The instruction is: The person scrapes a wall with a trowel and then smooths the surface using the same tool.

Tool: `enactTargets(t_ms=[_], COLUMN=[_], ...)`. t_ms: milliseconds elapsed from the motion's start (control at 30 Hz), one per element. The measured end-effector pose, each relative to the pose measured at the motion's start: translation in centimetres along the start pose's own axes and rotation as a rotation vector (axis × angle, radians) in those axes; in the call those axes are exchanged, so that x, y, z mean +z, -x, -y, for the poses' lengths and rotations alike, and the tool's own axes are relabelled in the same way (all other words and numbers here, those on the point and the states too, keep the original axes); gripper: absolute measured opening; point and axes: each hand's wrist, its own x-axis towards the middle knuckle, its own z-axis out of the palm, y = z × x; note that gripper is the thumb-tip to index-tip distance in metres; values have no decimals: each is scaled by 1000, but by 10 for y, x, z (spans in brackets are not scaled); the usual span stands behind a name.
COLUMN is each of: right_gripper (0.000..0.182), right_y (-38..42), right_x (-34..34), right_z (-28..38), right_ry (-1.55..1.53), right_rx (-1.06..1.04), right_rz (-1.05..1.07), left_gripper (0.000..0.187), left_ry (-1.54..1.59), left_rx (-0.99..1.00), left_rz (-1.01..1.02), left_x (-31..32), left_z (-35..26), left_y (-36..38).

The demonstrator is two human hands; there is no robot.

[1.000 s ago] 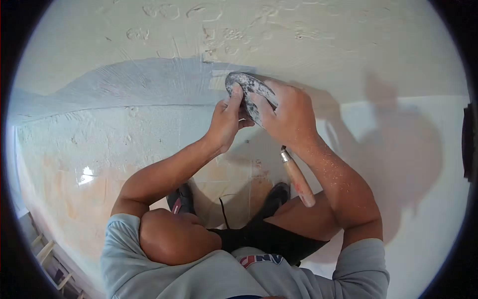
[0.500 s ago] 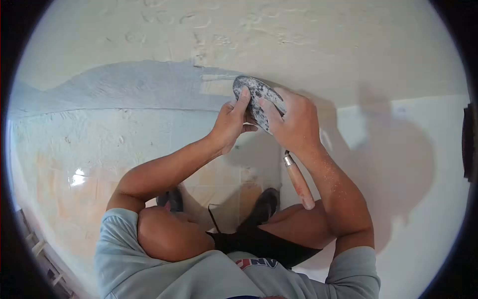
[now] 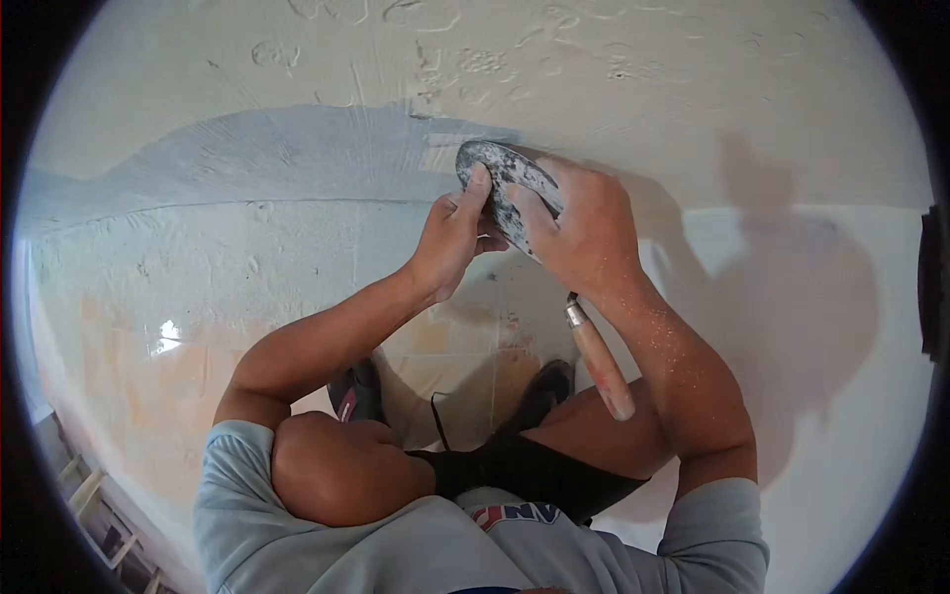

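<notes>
Both hands hold a dark oval piece (image 3: 505, 170) with a curved edge, its surface mottled with dried white plaster. My left hand (image 3: 457, 233) grips its left side, thumb pressed on the near face and fingers behind. From the right, my right hand (image 3: 592, 223) closes on it, with the thumb also on the near face. Below the right wrist a wooden handle (image 3: 602, 361) with a metal ferrule hangs down at a slant; the working end of that tool is hidden behind the right hand. White dust and specks cover the right hand and forearm.
Ahead is a wall (image 3: 633, 109) with raised plaster marks. A grey damp-looking band (image 3: 267, 158) runs along its lower left, meeting a smeared, glossy floor (image 3: 198, 267). My knees are bent, with dark shoes (image 3: 356, 391) below. Slatted wood (image 3: 89, 490) lies at lower left.
The view has shifted slightly, so the wall and floor appear displaced. Both hands keep their hold on the oval piece, which sits slightly further left and up in view.
</notes>
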Motion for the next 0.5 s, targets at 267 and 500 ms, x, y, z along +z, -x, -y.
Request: enactTargets(t_ms=[267, 500], right_gripper=[25, 24], right_y=[-1, 6], right_x=[7, -6], right_z=[-7, -34], right_ry=[-4, -10], right_rx=[-26, -17], right_rz=[-26, -104], left_gripper=[60, 64], left_ry=[-22, -62], left_rx=[-6, -4], left_rz=[11, 80], left_x=[-3, 19], left_z=[3, 11], left_y=[-7, -27])
